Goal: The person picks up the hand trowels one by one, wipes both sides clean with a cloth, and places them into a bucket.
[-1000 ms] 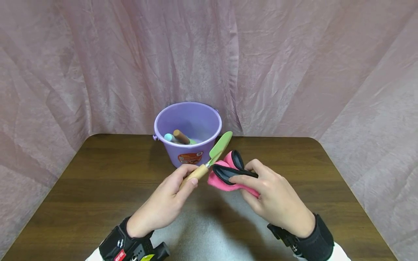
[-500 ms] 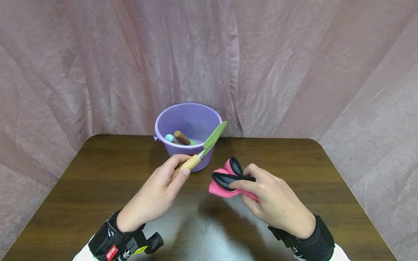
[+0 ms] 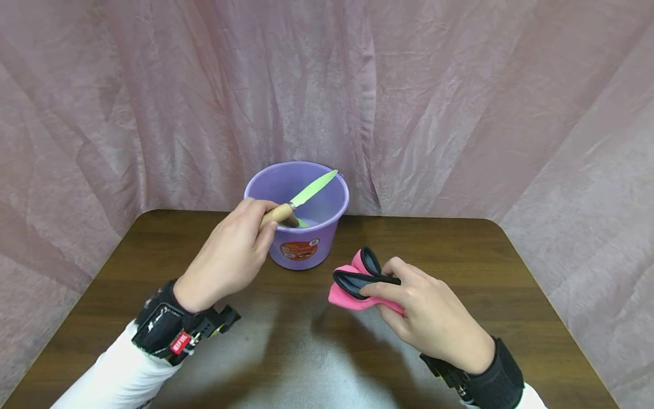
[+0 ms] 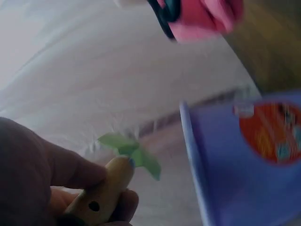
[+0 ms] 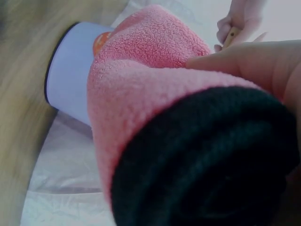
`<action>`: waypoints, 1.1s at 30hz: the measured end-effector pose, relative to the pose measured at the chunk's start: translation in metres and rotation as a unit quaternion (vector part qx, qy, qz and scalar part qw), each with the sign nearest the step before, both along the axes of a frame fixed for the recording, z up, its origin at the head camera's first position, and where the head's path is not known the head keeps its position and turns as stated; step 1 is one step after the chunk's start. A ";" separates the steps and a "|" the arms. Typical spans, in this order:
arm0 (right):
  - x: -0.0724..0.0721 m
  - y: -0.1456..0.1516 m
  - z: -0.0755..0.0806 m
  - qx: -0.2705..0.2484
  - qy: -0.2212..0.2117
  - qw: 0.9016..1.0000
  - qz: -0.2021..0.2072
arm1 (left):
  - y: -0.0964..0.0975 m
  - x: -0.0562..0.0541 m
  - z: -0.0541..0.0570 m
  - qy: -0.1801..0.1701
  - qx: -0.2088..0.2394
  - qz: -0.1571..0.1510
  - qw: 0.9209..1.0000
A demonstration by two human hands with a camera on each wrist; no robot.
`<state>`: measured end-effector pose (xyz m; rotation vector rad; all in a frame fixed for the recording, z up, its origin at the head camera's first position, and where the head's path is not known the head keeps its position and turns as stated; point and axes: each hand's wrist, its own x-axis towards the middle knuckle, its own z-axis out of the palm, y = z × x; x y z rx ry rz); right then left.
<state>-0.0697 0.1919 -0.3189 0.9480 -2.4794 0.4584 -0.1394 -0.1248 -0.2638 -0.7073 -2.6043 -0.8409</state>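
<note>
My left hand grips the pale wooden handle of a small garden trowel. Its green blade points away and to the right, above the mouth of a purple bucket. In the left wrist view the handle of the trowel lies between thumb and fingers. To the right of the bucket, my right hand pinches pink fleecy gloves with black-edged cuffs, above the table. The gloves fill much of the right wrist view. My left hand partly hides the bucket's near left rim.
Inside the bucket a light green piece and part of a brown handle show. The bucket stands on a brown wooden table, near its back edge. A pinkish curtain hangs behind.
My left hand has carried the trowel left and away from me, from beside the gloves to over the bucket. My right hand, with the gloves, has dropped slightly and then stayed almost still.
</note>
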 end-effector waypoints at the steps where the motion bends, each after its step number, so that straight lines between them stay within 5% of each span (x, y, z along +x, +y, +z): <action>1: 0.000 0.000 0.000 0.000 0.000 1.000 0.000 | 0.000 -0.004 0.002 0.013 -0.013 0.005 1.000; 6: -0.001 0.002 0.000 0.002 -0.002 1.000 0.000 | 0.006 -0.023 0.008 0.070 -0.086 0.015 0.994; 12: -0.001 0.004 -0.001 0.007 -0.004 1.000 -0.004 | 0.021 -0.045 0.011 0.087 -0.159 0.018 0.983; 21: -0.001 0.004 -0.001 0.003 0.002 1.000 0.000 | 0.040 -0.065 0.005 0.061 -0.201 0.035 0.977; 33: -0.002 0.004 -0.001 0.005 0.004 1.000 0.004 | 0.052 -0.081 -0.003 0.029 -0.242 0.008 0.970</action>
